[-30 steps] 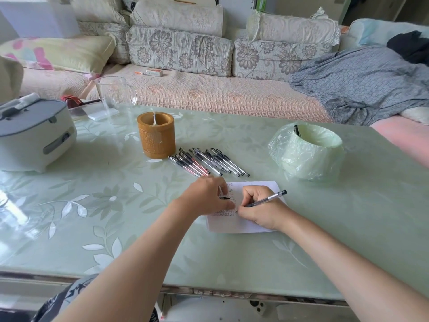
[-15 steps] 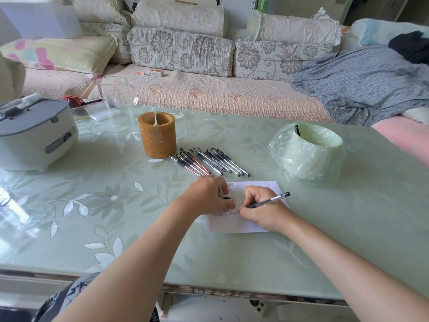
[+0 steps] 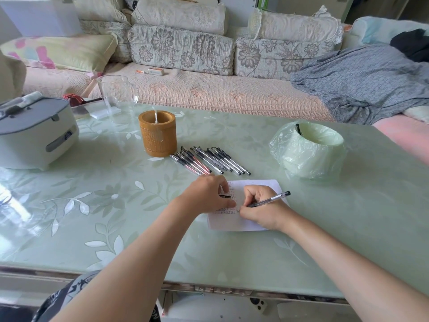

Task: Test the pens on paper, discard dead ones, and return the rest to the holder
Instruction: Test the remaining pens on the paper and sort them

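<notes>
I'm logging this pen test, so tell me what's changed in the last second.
Hardly anything. The right hand, gripping the pen, shifted slightly over the paper while writing, the pen's back end swinging a touch rightward. The left hand stayed on the paper, pinching what looks like a small dark cap; loose pens, holder and lined bin did not move.
</notes>
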`<action>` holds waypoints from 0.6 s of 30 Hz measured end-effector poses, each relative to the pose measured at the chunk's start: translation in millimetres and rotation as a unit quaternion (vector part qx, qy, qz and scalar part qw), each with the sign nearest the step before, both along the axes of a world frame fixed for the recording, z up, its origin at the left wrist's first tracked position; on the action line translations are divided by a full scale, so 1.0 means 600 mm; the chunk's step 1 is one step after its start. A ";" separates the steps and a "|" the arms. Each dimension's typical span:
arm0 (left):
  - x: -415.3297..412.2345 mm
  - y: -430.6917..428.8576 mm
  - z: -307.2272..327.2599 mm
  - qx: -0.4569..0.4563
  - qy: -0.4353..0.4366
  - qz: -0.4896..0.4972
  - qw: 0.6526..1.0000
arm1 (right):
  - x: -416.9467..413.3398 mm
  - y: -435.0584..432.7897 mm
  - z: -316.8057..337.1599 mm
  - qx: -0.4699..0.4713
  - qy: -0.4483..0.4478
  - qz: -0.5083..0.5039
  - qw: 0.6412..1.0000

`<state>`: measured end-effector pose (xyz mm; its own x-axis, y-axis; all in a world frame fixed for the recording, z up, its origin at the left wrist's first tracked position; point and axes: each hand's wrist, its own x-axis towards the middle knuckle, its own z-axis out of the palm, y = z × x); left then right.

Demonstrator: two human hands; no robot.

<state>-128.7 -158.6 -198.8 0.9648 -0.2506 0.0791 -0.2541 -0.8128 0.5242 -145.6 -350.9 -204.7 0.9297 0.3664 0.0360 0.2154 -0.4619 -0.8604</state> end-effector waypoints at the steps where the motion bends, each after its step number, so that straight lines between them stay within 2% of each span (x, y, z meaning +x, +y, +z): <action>1: -0.001 0.000 0.000 0.000 0.000 0.000 1.000 | 0.000 0.000 0.000 0.001 0.001 -0.001 1.000; 18: 0.000 0.000 0.002 0.006 0.002 0.001 1.000 | 0.001 -0.002 -0.002 -0.005 0.021 0.009 1.000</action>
